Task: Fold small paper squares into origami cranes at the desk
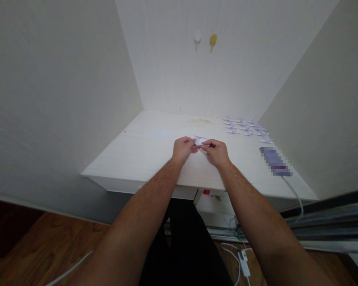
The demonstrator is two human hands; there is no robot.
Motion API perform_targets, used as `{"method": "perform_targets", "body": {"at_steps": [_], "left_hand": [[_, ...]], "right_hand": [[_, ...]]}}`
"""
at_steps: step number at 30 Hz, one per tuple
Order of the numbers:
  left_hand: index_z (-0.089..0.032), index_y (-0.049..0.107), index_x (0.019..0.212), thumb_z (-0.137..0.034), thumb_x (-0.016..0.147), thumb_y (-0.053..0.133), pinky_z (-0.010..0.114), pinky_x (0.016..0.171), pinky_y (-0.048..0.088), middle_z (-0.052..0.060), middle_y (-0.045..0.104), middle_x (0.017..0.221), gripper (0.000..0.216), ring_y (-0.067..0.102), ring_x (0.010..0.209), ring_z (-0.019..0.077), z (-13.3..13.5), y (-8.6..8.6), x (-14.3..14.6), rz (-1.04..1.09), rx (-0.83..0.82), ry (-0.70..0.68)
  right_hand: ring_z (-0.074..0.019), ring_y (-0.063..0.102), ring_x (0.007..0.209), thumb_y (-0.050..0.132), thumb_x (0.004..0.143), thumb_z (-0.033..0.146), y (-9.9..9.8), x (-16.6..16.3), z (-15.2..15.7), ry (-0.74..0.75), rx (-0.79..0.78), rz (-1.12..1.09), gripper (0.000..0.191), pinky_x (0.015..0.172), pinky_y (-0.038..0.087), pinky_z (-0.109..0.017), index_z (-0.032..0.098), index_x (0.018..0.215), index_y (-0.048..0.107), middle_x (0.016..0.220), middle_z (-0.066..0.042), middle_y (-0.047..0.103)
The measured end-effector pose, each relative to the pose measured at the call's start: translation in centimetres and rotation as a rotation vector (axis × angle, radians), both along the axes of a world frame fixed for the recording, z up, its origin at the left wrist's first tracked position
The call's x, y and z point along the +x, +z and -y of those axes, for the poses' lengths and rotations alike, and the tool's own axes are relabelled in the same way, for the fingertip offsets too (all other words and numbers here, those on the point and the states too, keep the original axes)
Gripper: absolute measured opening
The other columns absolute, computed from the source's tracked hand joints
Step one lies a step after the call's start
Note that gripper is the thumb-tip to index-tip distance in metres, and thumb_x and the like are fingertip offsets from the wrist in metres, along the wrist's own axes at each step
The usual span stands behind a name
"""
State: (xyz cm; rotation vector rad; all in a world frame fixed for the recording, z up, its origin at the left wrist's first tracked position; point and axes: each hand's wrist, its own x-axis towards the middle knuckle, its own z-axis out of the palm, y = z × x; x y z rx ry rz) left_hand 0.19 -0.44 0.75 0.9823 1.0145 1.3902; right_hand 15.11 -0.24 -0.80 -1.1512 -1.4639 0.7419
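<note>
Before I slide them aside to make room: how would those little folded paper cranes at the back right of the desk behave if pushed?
The paper cranes look thin and tiny, so probably very light and apt to scatter. Their raised wings suggest they would crush or tip easily. The smooth white desk likely lets them slide freely.

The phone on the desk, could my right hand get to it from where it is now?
Probably yes: the phone lies flat to the right of the right hand, with only bare desk between them, though that hand now pinches the folded paper.

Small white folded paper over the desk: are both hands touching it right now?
Touching. The head view shows the left hand and right hand pinching the small white folded paper from either side, fingertips meeting its edges with no gap.
</note>
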Motion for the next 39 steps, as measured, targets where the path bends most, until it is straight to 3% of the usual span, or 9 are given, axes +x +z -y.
{"method": "perform_targets", "body": {"at_steps": [11, 15, 19, 24, 39], "left_hand": [[-0.014, 0.060, 0.075, -0.023, 0.067, 0.074, 0.025, 0.057, 0.055, 0.005, 0.069, 0.068, 0.019, 0.068, 0.060, 0.0159, 0.07, 0.06, 0.02, -0.022, 0.020, -0.017], [-0.012, 0.062, 0.069, -0.032, 0.069, 0.074, 0.024, 0.056, 0.055, 0.005, 0.067, 0.067, 0.023, 0.066, 0.058, 0.0139, -0.12, -0.15, 0.05, -0.071, 0.068, -0.019], [-0.013, 0.059, 0.069, -0.034, 0.072, 0.071, 0.026, 0.054, 0.055, 0.004, 0.065, 0.062, 0.024, 0.067, 0.056, 0.0157, -0.27, -0.19, 0.08, -0.062, 0.049, 0.028], [-0.014, 0.064, 0.091, -0.029, 0.072, 0.069, 0.026, 0.052, 0.055, 0.005, 0.068, 0.071, 0.025, 0.069, 0.059, 0.0176, -0.32, -0.09, -0.08, -0.025, 0.043, 0.029], [-0.013, 0.061, 0.087, -0.027, 0.074, 0.068, 0.029, 0.060, 0.057, 0.004, 0.067, 0.071, 0.020, 0.067, 0.057, 0.0143, -0.20, 0.07, -0.15, 0.058, 0.022, 0.056]], "right_hand": [[-0.0144, 0.053, 0.061, 0.069, 0.070, 0.035, 0.31, -0.04, 0.30, -0.029, 0.066, 0.128, 0.018, 0.060, 0.042, -0.028, 0.018, 0.074, 0.072, 0.068, -0.002, 0.066], [-0.0131, 0.051, 0.060, 0.069, 0.070, 0.034, 0.26, -0.19, 0.38, -0.045, 0.100, 0.181, 0.015, 0.061, 0.041, -0.028, 0.018, 0.073, 0.071, 0.066, 0.000, 0.063], [-0.0122, 0.049, 0.056, 0.070, 0.069, 0.033, 0.15, -0.27, 0.39, -0.046, 0.085, 0.151, 0.016, 0.057, 0.039, -0.026, 0.018, 0.073, 0.069, 0.060, 0.001, 0.060], [-0.0127, 0.052, 0.057, 0.069, 0.070, 0.035, 0.10, -0.22, 0.40, -0.011, 0.052, 0.111, 0.019, 0.057, 0.042, -0.026, 0.017, 0.076, 0.070, 0.065, 0.000, 0.064], [-0.0118, 0.053, 0.050, 0.070, 0.066, 0.032, -0.02, -0.53, 0.28, -0.008, -0.026, -0.030, 0.018, 0.049, 0.042, -0.025, 0.017, 0.076, 0.070, 0.063, -0.002, 0.067]]}}
